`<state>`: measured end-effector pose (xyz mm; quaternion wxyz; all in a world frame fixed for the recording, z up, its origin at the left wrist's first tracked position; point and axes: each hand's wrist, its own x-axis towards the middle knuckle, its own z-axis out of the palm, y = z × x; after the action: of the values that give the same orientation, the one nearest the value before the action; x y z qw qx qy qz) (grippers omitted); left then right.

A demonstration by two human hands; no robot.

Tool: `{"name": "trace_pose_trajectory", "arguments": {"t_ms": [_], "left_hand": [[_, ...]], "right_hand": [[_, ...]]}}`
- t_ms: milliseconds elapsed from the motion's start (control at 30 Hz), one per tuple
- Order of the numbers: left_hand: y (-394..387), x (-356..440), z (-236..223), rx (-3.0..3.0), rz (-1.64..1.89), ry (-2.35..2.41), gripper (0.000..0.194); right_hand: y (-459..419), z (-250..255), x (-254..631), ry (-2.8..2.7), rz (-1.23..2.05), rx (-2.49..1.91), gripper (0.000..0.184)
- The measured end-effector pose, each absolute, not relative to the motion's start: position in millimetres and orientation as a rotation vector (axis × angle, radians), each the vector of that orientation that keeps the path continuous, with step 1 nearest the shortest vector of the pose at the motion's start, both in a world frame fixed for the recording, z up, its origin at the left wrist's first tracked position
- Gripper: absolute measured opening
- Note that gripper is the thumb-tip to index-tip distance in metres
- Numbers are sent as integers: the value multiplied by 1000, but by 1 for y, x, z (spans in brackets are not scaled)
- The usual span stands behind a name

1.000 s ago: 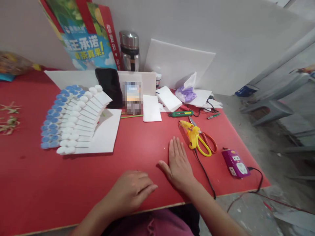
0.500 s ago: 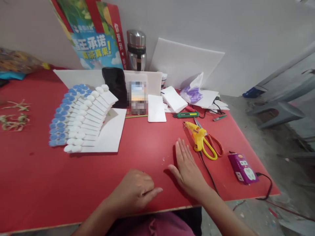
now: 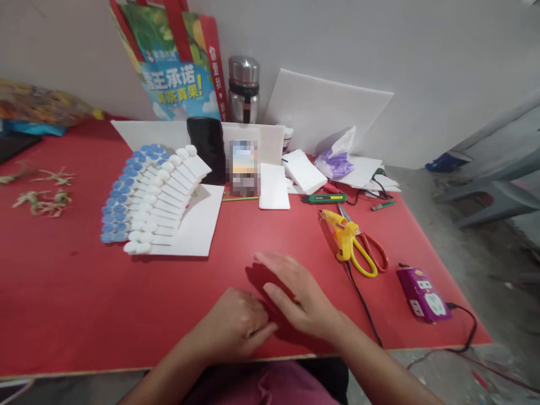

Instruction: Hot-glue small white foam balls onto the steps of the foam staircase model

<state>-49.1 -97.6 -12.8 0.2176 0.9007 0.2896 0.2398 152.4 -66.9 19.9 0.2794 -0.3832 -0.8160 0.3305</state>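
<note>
My left hand (image 3: 238, 326) rests on the red table (image 3: 84, 315) near its front edge. It is closed, fingers curled under and thumb pointing right, so the inside of the fist is hidden. Just right of it, my right hand (image 3: 297, 292) is open, its fingers stretched out over the tabletop and nothing seen in it. Farther right lie a yellow glue gun (image 3: 343, 233) and scissors with one yellow and one red handle (image 3: 371, 259). Rows of blue and white round heads on thin sticks (image 3: 147, 197) fan out over a white board (image 3: 202, 225) at the left.
A purple power socket (image 3: 424, 298) with a cable sits near the right edge. Along the back are a green cutter (image 3: 324, 198), white cards (image 3: 275, 188), a tissue pack (image 3: 335, 160), a black phone-like slab (image 3: 206, 149), a steel flask (image 3: 244, 87) and a printed bag (image 3: 177, 67).
My right hand has moved left across the table, away from the glue gun and close to my left hand. My left hand stays in place, still closed. The view has shifted slightly left.
</note>
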Motion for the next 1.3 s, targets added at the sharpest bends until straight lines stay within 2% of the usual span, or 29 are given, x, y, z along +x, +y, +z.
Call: {"name": "trace_pose_trajectory", "arguments": {"t_ms": [100, 200, 267, 367, 467, 500, 600, 667, 800, 967, 1133, 1300], "left_hand": [[-98, -48, -13, 2583, 698, 754, 33], [-100, -44, -14, 2735, 768, 773, 35], [-102, -43, -14, 2804, 834, 745, 37], [-105, -50, -9, 2809, 984, 760, 31], [-107, -71, -2, 2668, 1252, 1009, 11], [-108, -79, -1, 2588, 1335, 1121, 10], [-106, -97, -1, 2347, 1432, 1396, 23], [-103, -100, -2, 2239, 1468, 1464, 28], [-96, -94, -5, 2146, 1491, 1489, 29], [-95, -94, -10, 2138, 1387, 1464, 26], [-99, -93, -9, 2229, 1370, 1330, 26], [-96, -97, 5, 2266, 1306, 1185, 26]], "right_hand": [[-66, 27, 122, -2104, 907, -1273, 39], [-58, 26, 88, -2090, 1110, -1320, 23], [-54, 25, 81, -1975, 1162, -1324, 30], [-54, 24, 113, -1786, 925, -1335, 39], [-62, 18, 174, -1654, 607, -1487, 37], [-68, 13, 192, -1623, 527, -1560, 34], [-86, -1, 210, -1711, 364, -1614, 28], [-96, -7, 187, -2035, 298, -1561, 37], [-98, -7, 106, -2620, 455, -1248, 70], [-73, -5, 64, -2532, 559, -1494, 93], [-96, -23, 107, -2269, 335, -1878, 103], [-240, -38, 212, -2193, -158, -2009, 96]]}}
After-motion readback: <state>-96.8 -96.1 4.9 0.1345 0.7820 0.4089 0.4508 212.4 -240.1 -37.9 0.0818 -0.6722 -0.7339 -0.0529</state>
